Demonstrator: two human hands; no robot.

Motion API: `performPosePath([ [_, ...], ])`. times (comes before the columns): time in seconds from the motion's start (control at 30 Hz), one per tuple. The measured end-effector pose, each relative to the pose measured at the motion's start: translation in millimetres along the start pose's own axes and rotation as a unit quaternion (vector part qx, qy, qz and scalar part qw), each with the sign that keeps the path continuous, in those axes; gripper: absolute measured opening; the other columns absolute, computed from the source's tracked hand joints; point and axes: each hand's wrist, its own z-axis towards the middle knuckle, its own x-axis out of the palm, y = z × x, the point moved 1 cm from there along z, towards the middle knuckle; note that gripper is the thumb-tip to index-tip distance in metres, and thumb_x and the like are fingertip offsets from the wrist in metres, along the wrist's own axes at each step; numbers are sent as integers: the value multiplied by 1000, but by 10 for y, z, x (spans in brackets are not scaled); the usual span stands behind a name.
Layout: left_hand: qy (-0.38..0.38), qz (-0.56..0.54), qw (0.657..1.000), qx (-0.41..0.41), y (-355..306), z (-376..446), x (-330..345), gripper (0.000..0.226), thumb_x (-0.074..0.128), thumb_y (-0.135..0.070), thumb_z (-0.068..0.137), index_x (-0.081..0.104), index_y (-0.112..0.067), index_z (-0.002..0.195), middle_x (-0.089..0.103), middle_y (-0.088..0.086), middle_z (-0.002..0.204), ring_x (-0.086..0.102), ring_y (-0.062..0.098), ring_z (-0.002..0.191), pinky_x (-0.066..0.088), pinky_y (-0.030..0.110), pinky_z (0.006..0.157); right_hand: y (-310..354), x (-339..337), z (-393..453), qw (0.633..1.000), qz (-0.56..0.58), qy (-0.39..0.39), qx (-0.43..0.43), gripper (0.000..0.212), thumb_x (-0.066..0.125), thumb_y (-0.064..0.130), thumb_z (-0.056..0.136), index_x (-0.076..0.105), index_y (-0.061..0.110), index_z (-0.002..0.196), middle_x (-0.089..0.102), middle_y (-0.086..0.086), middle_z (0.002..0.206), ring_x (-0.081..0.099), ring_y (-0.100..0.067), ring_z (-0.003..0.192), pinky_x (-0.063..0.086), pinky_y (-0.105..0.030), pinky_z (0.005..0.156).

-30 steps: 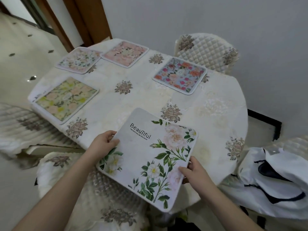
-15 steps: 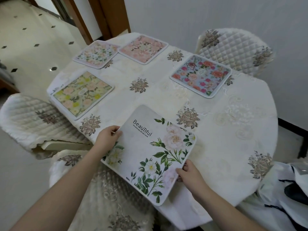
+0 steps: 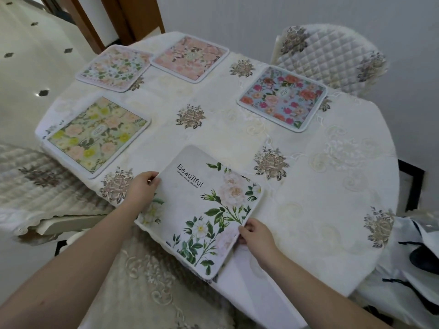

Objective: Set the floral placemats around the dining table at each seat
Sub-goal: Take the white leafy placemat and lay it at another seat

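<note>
From the head view, the left hand and right hand each pinch an edge of the white placemat (printed "BeauTiful") at the near edge of the dining table, its near corner overhanging.

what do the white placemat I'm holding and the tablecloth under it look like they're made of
White placemat: looks like a stiff, matte printed board or foam-backed mat with a raised rim; it stays flat where its near corner overhangs the table edge, held by the left hand and right hand.

Tablecloth: looks like cream fabric, faintly glossy, with embroidered-looking roses and scrolls; it drapes over the edge.
</note>
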Motion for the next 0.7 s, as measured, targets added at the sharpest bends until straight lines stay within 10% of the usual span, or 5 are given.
performPosePath([
  [0.7,-40,8,999,-20,321,271,93,28,56,-15,97,70,-9,121,73,12,108,67,27,94,52,31,81,64,75,198,997,-76,-18,-12,14,68,11,89,57,9,81,70,-11,69,71,-20,59,59,-31,58],
])
